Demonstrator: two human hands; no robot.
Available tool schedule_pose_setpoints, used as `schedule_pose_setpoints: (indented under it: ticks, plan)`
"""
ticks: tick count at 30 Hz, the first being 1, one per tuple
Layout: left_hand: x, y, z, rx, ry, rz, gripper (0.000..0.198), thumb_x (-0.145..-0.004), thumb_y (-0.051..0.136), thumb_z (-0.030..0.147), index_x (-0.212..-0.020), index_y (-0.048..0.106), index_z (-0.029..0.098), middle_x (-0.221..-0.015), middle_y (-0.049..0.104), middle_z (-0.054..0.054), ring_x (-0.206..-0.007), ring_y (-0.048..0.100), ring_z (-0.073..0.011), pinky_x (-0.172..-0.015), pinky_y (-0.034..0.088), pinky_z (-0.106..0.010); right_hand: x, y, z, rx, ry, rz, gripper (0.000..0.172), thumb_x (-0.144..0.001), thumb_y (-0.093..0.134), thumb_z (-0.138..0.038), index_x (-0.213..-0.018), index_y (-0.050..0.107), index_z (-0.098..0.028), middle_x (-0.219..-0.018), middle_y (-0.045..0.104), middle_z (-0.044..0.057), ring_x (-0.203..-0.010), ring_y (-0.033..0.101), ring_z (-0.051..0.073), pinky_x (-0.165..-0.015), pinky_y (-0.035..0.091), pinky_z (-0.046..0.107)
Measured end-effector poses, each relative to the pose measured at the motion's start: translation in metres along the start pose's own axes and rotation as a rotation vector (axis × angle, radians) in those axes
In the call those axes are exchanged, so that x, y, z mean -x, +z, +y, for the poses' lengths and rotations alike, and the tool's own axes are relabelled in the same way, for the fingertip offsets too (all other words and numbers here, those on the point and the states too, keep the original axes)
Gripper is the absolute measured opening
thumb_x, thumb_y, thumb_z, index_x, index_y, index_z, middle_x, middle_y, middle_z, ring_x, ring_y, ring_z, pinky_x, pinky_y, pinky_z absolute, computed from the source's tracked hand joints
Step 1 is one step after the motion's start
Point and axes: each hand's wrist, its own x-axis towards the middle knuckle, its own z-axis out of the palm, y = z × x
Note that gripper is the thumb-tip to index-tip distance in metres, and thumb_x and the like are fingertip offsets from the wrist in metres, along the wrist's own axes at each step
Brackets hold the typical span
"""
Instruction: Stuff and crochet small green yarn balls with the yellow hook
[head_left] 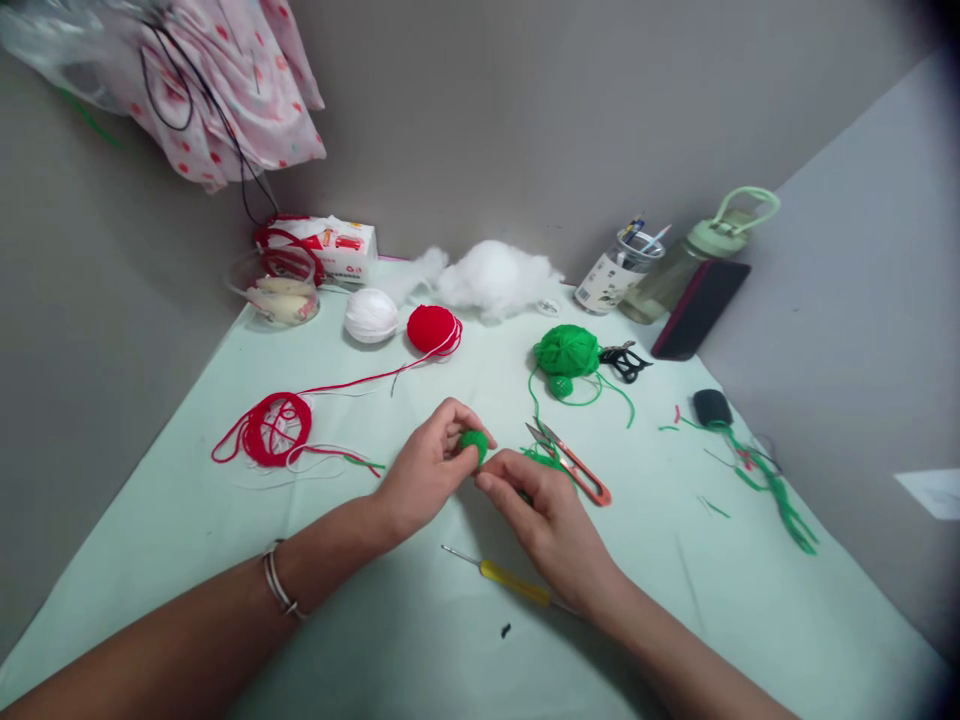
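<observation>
My left hand (427, 465) pinches a small green crocheted ball (474, 443) between thumb and fingers, low over the pale green table (187, 560). My right hand (544, 515) meets it from the right, fingertips pressed to the ball's lower side; a tuft of green yarn (541, 457) lies just behind its knuckles. Orange-handled thread snips (574, 465) lie beside my right hand. A yellow-handled crochet hook (510, 580) rests on the table under my right wrist.
A green yarn ball (568, 350) and black scissors (626, 360) lie further back. Red yarn ball (431, 328), white yarn ball (370, 315), loose red yarn (274, 428), white stuffing (491, 275), a pen jar (619, 270), a bottle (701, 250) and a phone (701, 310) surround them.
</observation>
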Motion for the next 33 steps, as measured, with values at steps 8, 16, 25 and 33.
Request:
schedule_pose_setpoints:
  ticks: [8, 16, 25, 33]
  plan:
    - [0.003, -0.003, 0.005, -0.057, -0.006, -0.026, 0.017, -0.082, 0.066, 0.021, -0.098, 0.069, 0.021, -0.094, 0.068, -0.002, -0.091, 0.063, -0.018, -0.09, 0.049, -0.032, 0.0, 0.005, 0.009, 0.104, -0.078, 0.049, 0.033, -0.099, 0.052, -0.041, -0.072, 0.045, -0.024, -0.062, 0.04, -0.004, -0.058, 0.036, 0.014, -0.059, 0.027, 0.03]
    - [-0.005, -0.012, 0.004, -0.178, 0.018, -0.054, 0.02, -0.083, 0.068, 0.026, -0.102, 0.072, 0.02, -0.089, 0.071, -0.002, -0.077, 0.064, -0.0172, -0.076, 0.052, -0.031, -0.007, -0.027, 0.007, 0.261, -0.157, -0.032, 0.028, -0.106, 0.05, -0.039, -0.1, 0.073, -0.024, -0.098, 0.072, 0.006, -0.089, 0.066, 0.022, -0.082, 0.049, 0.034]
    - [-0.041, -0.09, 0.091, -0.939, 0.156, 0.044, 0.026, -0.093, 0.07, 0.042, -0.112, 0.077, 0.027, -0.121, 0.078, -0.007, -0.113, 0.071, -0.0297, -0.098, 0.055, -0.04, -0.079, -0.075, -0.045, 0.696, -0.455, 0.04, 0.023, -0.105, 0.057, -0.031, -0.109, 0.078, -0.023, -0.107, 0.082, 0.01, -0.1, 0.072, 0.028, -0.094, 0.051, 0.045]
    - [-0.147, -0.148, 0.111, -1.231, -0.132, 0.166, 0.04, -0.101, 0.068, 0.037, -0.137, 0.064, 0.018, -0.138, 0.067, -0.012, -0.115, 0.07, -0.0274, -0.096, 0.062, -0.05, -0.24, -0.021, -0.097, 0.947, -0.619, 0.007, 0.036, -0.099, 0.058, -0.004, -0.133, 0.069, -0.013, -0.144, 0.067, 0.017, -0.136, 0.057, 0.029, -0.109, 0.048, 0.041]
